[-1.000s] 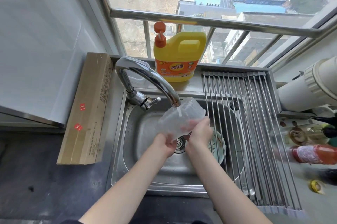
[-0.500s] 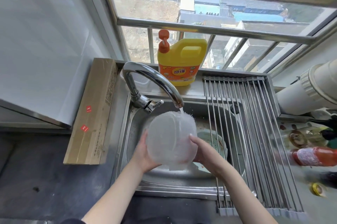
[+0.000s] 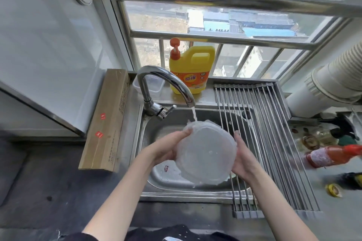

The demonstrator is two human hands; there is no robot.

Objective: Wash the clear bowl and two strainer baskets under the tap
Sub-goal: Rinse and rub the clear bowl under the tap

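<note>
Left hand point(image 3: 166, 147) is gripping bowl point(image 3: 206, 152) on its left rim, right hand point(image 3: 242, 157) is cupping right side; bowl is tilting between them over sink point(image 3: 156, 182), tap point(image 3: 166, 84) water hitting its top edge.

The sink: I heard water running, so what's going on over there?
A person is rinsing a clear bowl over the sink. The left hand grips one side of it and the right hand supports the other, with the bowl's underside turned up toward the camera. Water from the tap lands on the bowl's far edge. The yellow soap jug stands on the sill behind, and the drying rack lies over the sink's right side.
</note>
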